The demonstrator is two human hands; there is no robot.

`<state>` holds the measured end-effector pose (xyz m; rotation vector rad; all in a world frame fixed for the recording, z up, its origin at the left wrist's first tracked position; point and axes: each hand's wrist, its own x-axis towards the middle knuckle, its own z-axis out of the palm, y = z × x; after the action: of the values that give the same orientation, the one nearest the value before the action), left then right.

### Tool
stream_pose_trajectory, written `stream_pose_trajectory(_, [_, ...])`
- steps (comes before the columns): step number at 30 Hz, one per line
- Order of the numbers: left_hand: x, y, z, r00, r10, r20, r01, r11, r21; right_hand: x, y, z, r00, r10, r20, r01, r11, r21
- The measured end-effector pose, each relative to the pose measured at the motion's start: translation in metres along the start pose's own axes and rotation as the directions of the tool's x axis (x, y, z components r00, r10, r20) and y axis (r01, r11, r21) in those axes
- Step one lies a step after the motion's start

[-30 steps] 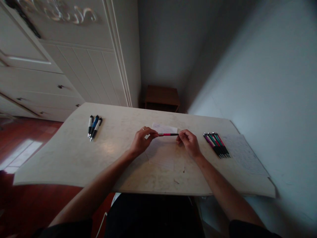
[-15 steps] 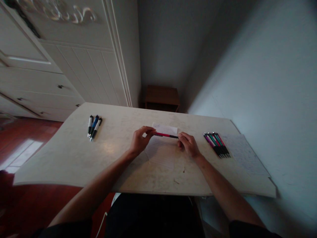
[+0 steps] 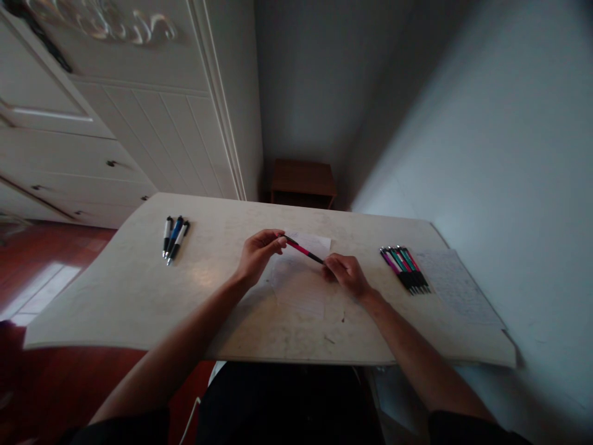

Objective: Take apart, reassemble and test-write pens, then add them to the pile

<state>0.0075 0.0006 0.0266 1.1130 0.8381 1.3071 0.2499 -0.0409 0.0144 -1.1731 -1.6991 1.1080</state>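
A pink pen point(image 3: 303, 250) with a black clip and black grip is held between my two hands, slanting down to the right above the table. My left hand point(image 3: 260, 252) pinches its upper left end. Around the black grip end, the fingers of my right hand point(image 3: 346, 272) are closed; the tip is hidden in them. Under the pen lies a sheet of white paper point(image 3: 301, 290) with faint writing near its top.
Several coloured pens point(image 3: 405, 270) lie in a row on the right of the white table point(image 3: 222, 334), beside a written sheet point(image 3: 458, 287). Three thicker pens point(image 3: 175, 240) lie at left. A brown wooden stand point(image 3: 303, 176) is beyond the far edge. Walls border the right.
The pen has tilted more steeply, its left end raised and its black clip turned to the upper side. Both hands have shifted slightly left, the right one also lower.
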Motion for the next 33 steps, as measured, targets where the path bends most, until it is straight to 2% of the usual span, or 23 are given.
stream_pose_trajectory(3, [0.003,0.005,-0.002,0.996,-0.082,-0.041,0.07,0.968,-0.242,0.001,0.002,-0.001,0.999,-0.024,-0.026,0.026,0.999,0.044])
stream_pose_trajectory(7, [0.006,0.016,-0.005,0.964,-0.246,-0.101,0.156,0.829,-0.537,0.003,0.005,-0.003,0.997,-0.001,-0.072,0.005,0.999,0.048])
stream_pose_trajectory(12, [0.007,0.024,-0.007,0.924,-0.381,-0.021,0.246,0.638,-0.729,0.002,0.007,-0.003,0.998,0.048,-0.043,-0.046,0.998,0.048])
stream_pose_trajectory(18, [0.005,0.027,-0.015,0.911,-0.398,0.106,0.332,0.559,-0.76,0.002,0.008,-0.003,0.996,0.073,-0.052,-0.07,0.996,0.064])
stream_pose_trajectory(25, [0.004,0.029,-0.014,0.935,-0.346,0.073,0.262,0.539,-0.8,0.002,0.01,-0.004,0.996,0.072,-0.05,-0.068,0.995,0.066])
stream_pose_trajectory(33, [0.001,0.03,-0.003,0.936,-0.336,0.106,0.297,0.591,-0.75,0.002,0.006,-0.003,0.997,0.038,-0.062,-0.034,0.997,0.064])
